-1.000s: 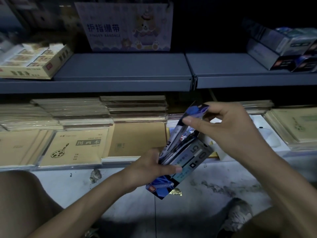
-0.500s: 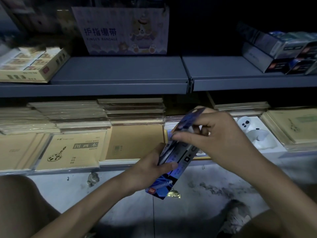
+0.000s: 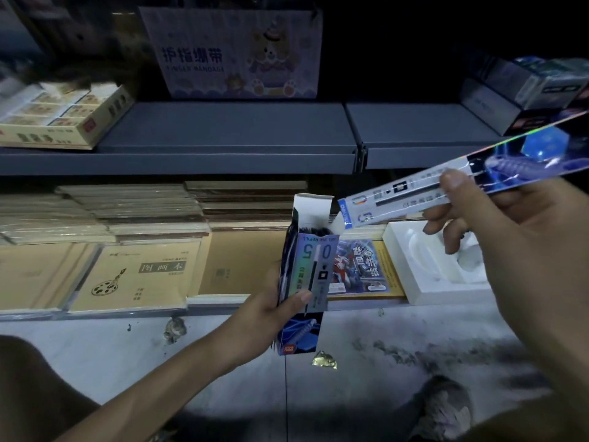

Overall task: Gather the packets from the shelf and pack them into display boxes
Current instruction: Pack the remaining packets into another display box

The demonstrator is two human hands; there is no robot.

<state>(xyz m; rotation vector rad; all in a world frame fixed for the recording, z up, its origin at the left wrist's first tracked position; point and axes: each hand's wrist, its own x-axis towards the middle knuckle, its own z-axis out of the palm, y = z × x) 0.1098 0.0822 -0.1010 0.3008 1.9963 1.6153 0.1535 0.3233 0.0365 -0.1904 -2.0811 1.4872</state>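
Packet (image 3: 398, 199) tip beyond right frame edge

Tan notebooks (image 3: 134, 275) lie stacked left of a white moulded tray (image 3: 446, 293), gold foil (image 3: 324, 360) on the floor (image 3: 95, 346).

Left hand (image 3: 266, 314), low in the middle, is curled round a box (image 3: 314, 266); right hand (image 3: 516, 228), raised at right, pinches a packet (image 3: 411, 199).

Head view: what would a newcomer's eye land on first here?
The long, shiny blue packet that the right hand holds up at the right. Next, the open display box gripped upright in the left hand at centre, in front of stacked tan notebooks.
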